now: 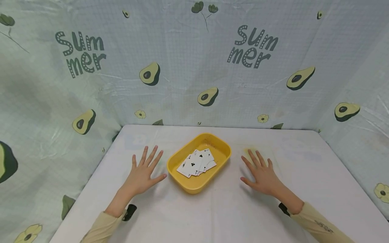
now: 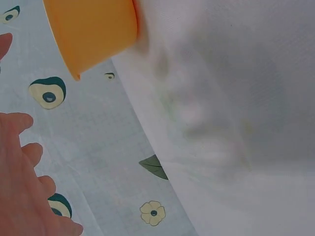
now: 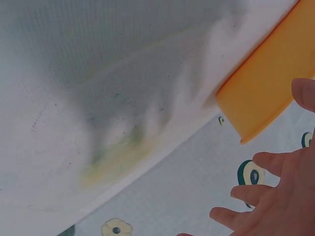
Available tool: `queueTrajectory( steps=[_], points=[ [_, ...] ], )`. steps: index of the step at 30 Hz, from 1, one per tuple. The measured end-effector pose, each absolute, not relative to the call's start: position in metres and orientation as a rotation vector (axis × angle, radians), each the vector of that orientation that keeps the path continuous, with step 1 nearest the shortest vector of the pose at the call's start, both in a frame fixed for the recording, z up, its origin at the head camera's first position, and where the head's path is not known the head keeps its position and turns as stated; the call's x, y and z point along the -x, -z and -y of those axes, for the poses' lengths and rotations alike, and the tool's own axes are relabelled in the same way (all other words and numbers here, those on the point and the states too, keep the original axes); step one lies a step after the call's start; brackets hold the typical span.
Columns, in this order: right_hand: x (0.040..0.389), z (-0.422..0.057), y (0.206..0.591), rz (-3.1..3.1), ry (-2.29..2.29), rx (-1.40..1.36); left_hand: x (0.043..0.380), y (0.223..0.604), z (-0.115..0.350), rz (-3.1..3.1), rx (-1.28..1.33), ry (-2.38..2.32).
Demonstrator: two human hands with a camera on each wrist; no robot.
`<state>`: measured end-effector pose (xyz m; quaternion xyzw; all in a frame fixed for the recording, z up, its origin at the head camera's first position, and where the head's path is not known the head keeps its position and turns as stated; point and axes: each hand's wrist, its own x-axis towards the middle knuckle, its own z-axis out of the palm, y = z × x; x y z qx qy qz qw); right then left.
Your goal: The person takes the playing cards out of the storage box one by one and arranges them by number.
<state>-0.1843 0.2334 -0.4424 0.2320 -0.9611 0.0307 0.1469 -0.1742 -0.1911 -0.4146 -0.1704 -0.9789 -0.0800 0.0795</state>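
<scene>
While the head camera looked down on the white table [image 1: 194, 222], a yellow tray [image 1: 189, 187] sat on it, slanting from seven o'clock to one, with several playing cards [image 1: 193, 164] overlapping face up inside. The left hand [image 1: 141, 177] was at nine o'clock from the tray, fingers spread wide and holding nothing, its thumb near the rim. The right hand [image 1: 262, 178] was at about three o'clock, likewise splayed and empty, a little farther off. Whether either palm touched the table could not be told. Beige sleeves [image 1: 104, 226] showed on both arms, and a patterned cloth [image 1: 179, 67] hung at twelve o'clock. From the left wrist, the tray's outer wall appeared at eleven o'clock in the frame and the hand at eight. From the right wrist, the tray was at two o'clock, the hand at four, and a yellowish stain [image 3: 118, 161] on the table at seven.
</scene>
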Motion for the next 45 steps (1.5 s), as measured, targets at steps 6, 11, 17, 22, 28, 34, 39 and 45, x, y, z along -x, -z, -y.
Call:
queueTrajectory(
  steps=[6,11,17,22,28,34,39,45],
  points=[
    [0.189,-0.227,0.439,2.706,-0.08,-0.722,0.176,0.41,0.186,2.918,0.555,0.267],
    [0.193,-0.22,0.435,2.7,-0.063,-0.759,0.18,0.409,0.182,2.903,0.613,0.284],
    [0.199,-0.21,0.432,2.683,-0.031,-0.798,0.187,0.411,0.176,2.876,0.707,0.336],
    [0.203,-0.201,0.431,2.655,-0.025,-0.835,0.191,0.419,0.169,2.892,0.745,0.372],
    [0.204,-0.188,0.429,2.656,-0.054,-0.861,0.192,0.427,0.163,2.907,0.78,0.399],
    [0.207,-0.179,0.428,2.662,-0.07,-0.882,0.193,0.431,0.157,2.899,0.81,0.418],
    [0.21,-0.175,0.426,2.635,-0.083,-0.904,0.196,0.433,0.152,2.912,0.817,0.399],
    [0.211,-0.169,0.425,2.628,-0.086,-0.926,0.198,0.437,0.15,2.926,0.822,0.382]
  ],
)
